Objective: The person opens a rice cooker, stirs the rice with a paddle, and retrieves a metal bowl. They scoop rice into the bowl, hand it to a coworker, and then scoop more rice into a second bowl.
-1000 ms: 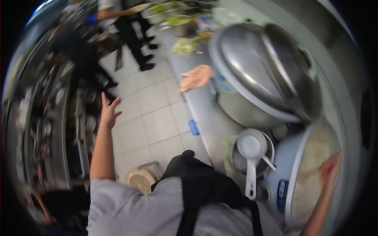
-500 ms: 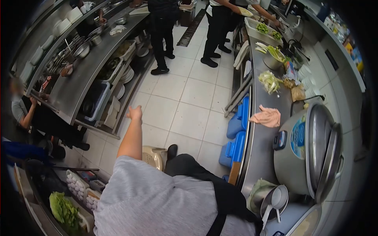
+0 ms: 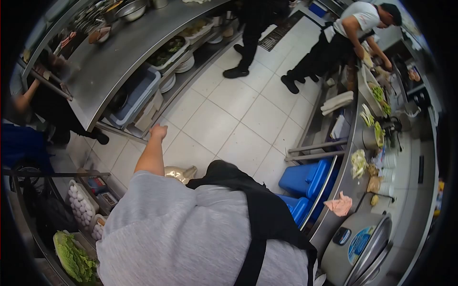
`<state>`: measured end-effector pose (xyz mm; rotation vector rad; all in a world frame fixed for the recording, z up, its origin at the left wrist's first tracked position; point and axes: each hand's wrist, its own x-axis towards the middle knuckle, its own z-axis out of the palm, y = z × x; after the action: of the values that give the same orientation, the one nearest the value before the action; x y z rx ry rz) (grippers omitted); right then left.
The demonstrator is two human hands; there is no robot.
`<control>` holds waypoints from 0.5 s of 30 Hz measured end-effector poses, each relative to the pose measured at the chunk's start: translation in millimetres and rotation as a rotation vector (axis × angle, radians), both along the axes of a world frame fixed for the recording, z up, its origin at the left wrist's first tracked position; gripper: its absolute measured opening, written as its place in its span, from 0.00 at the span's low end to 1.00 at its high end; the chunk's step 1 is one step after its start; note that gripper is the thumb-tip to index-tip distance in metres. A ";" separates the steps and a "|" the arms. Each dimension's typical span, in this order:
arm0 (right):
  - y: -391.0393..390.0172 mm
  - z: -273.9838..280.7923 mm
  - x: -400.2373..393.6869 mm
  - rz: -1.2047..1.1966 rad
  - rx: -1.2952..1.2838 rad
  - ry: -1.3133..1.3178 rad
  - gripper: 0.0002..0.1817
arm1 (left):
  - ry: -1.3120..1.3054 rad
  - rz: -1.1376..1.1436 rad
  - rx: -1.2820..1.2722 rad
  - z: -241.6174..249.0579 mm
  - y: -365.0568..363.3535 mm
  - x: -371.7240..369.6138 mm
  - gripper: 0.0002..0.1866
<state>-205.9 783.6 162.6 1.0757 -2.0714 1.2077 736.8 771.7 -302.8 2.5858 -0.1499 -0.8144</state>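
My left hand (image 3: pixel 159 132) hangs at the end of my stretched-out arm, above the white tiled floor. Its fingers look curled in, and nothing shows in them. Nearest to it are the lower shelf's edge and a white bin (image 3: pixel 149 112) under the steel counter (image 3: pixel 112 52). Below my forearm, partly hidden by my grey sleeve, is a glossy beige object (image 3: pixel 180 173) whose kind I cannot make out. My right hand is out of sight, beyond my body and black apron (image 3: pixel 267 214).
Blue lidded bins (image 3: pixel 305 178) stand under the right counter, which carries a pink cloth (image 3: pixel 339 204), cut greens (image 3: pixel 358 163) and a large cooker (image 3: pixel 346 252). Eggs (image 3: pixel 79 205) and lettuce (image 3: pixel 74 257) are at lower left. Co-workers stand ahead and at left.
My view has swung, so the right counter sits lower and further right. My left hand appears more closed. The co-worker at right bends over the counter; the one in the aisle has shifted legs.
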 end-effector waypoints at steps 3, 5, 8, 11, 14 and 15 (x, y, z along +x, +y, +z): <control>-81.2 -31.6 55.9 0.172 -0.042 0.193 0.17 | -0.109 -0.074 0.036 -15.7 6.5 66.0 0.39; -141.7 -80.0 87.6 0.506 0.056 0.089 0.17 | -0.269 0.020 -0.030 -9.1 12.6 94.6 0.37; -216.3 -131.1 246.2 0.706 1.130 0.236 0.16 | -0.386 -0.090 0.174 -17.3 30.9 137.2 0.37; -281.4 -219.6 348.9 1.056 1.072 0.284 0.18 | -0.527 -0.144 0.241 -37.2 45.3 170.7 0.36; -376.9 -320.2 501.9 1.230 1.374 0.154 0.20 | -0.416 -0.098 0.370 -43.0 32.5 192.0 0.37; -395.9 -352.3 548.1 1.329 1.395 0.200 0.20 | -0.291 -0.039 0.437 -39.2 27.7 188.8 0.39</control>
<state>342.2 387.7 -189.7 3.2531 -1.7355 -0.3493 925.6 799.4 -342.0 3.1162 -0.1171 -0.5220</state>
